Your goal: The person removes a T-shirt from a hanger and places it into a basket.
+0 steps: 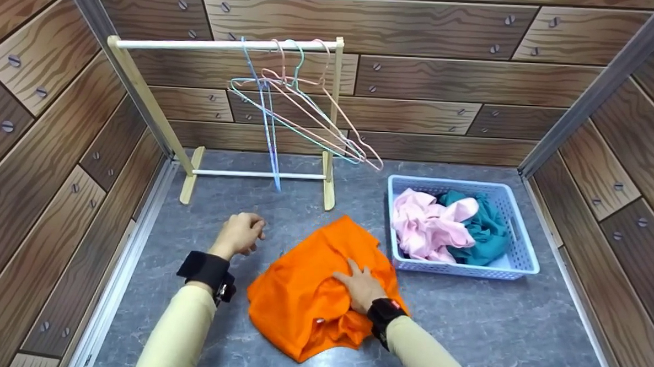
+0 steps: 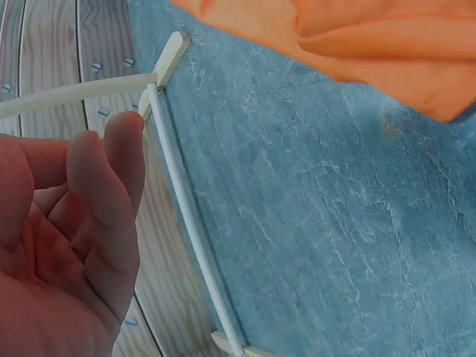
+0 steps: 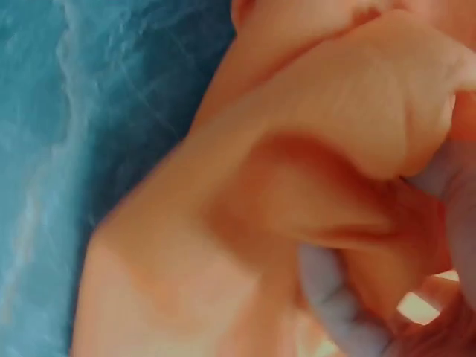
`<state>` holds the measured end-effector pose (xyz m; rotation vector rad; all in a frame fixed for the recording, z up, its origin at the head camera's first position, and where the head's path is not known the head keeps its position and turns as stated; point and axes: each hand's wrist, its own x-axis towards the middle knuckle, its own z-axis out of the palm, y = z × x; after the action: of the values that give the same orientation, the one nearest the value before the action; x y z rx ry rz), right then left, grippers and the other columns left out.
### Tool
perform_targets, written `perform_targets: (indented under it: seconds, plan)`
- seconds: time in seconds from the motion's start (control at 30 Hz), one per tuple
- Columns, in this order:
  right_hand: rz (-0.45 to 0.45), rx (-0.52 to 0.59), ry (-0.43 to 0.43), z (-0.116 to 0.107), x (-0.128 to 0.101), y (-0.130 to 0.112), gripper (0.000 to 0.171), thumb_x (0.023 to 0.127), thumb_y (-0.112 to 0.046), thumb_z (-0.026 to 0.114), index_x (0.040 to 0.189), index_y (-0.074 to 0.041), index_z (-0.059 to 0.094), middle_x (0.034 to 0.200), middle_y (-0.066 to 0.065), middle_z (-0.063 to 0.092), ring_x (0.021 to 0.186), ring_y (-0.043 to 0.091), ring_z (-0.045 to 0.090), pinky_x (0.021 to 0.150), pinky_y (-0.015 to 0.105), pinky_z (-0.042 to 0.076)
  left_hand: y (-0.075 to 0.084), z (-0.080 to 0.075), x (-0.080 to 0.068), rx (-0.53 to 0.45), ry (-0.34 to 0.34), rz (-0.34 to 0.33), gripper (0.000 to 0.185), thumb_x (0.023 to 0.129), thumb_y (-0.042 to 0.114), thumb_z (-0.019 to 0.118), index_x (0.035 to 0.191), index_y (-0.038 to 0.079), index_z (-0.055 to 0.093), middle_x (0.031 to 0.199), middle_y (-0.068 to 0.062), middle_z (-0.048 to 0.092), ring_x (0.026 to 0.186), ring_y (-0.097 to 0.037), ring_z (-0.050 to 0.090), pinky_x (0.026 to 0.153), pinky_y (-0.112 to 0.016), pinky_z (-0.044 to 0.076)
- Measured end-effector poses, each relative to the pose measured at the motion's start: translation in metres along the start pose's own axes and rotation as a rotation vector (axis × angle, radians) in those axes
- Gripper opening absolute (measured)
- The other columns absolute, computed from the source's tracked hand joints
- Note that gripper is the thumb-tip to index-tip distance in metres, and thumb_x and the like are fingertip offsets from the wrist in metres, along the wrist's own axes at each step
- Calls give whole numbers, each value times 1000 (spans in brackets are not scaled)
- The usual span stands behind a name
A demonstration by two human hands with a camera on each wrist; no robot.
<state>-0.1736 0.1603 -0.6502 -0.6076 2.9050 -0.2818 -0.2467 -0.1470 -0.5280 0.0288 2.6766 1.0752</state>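
A crumpled orange garment (image 1: 295, 281) lies on the grey floor, with a small whitish spot near its lower folds. My right hand (image 1: 362, 290) rests on its right part, fingers spread over the cloth. In the right wrist view, fingers (image 3: 323, 279) touch loose orange folds, and part of that hand is out of frame. To the left of the garment, my left hand (image 1: 239, 234) hovers apart from it. The left wrist view shows this hand (image 2: 74, 230) with loosely bent fingers and nothing held.
A wooden rack (image 1: 173, 44) stands at the back left, with several wire hangers (image 1: 308, 102) on its bar. At the right, a light blue plastic basket (image 1: 461, 271) contains pink cloth (image 1: 427, 224) and teal cloth (image 1: 488, 229). Wood-patterned walls (image 1: 433, 28) enclose the floor.
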Motion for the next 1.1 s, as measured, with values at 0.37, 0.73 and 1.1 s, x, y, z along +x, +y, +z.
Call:
perform_targets:
  seconds: [0.37, 0.73, 1.1]
  plan:
    - [-63, 122, 113, 3, -6, 7, 45, 70, 9, 64, 108, -15, 65, 126, 13, 58, 82, 35, 66, 67, 44, 56, 0, 5, -1, -24, -15, -10, 25, 101, 21, 50, 113, 10, 70, 84, -8, 72, 55, -21, 67, 43, -28, 53]
    - [-44, 168, 197, -27, 2, 11, 41, 69, 11, 59, 98, -19, 58, 85, 2, 66, 76, 27, 64, 63, 40, 52, -1, 3, -2, 7, -5, -6, 24, 101, 21, 50, 108, 10, 70, 84, -7, 72, 50, -15, 62, 43, -28, 52]
    - [69, 212, 205, -112, 14, 22, 48, 71, 8, 62, 113, -15, 67, 109, 9, 72, 99, 33, 68, 84, 48, 54, -2, 0, -2, -30, -2, -11, 27, 100, 20, 50, 117, 8, 68, 88, -8, 74, 52, -16, 65, 45, -29, 54]
